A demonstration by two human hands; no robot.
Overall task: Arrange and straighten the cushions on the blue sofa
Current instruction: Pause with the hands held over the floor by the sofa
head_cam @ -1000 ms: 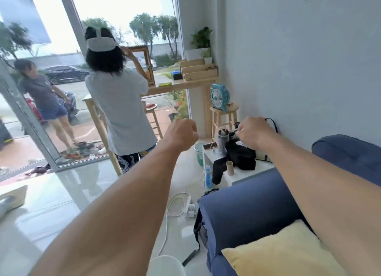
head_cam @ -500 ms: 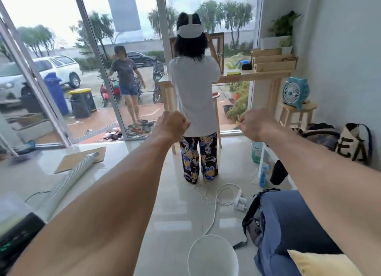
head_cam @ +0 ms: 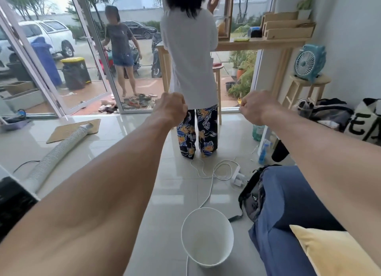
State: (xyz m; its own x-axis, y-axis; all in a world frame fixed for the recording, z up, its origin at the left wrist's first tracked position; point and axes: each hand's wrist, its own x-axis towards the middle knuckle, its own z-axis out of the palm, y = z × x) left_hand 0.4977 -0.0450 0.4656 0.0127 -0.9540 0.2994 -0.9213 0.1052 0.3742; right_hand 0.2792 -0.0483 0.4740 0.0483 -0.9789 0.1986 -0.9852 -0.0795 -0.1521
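Note:
The blue sofa (head_cam: 288, 203) shows only its arm end at the lower right. A pale yellow cushion (head_cam: 329, 253) lies on its seat at the bottom right corner, partly cut off by the frame. Both my arms stretch straight out in front of me over the floor. My left hand (head_cam: 170, 108) is closed in a fist with nothing in it. My right hand (head_cam: 256, 107) is likewise a fist, empty. Neither hand touches the sofa or the cushion.
A person in a white shirt (head_cam: 189, 55) stands ahead at a wooden counter (head_cam: 268, 44). A white round bucket (head_cam: 207, 236), a white cable (head_cam: 212, 172) and power strip, a corrugated hose (head_cam: 55, 154) and a black bag (head_cam: 250, 195) lie on the tiled floor. Another person (head_cam: 120, 47) stands outside the glass door.
My view has swung left and down, away from the sofa's back toward the glass doors. Less of the sofa and cushion shows. My fists stay outstretched.

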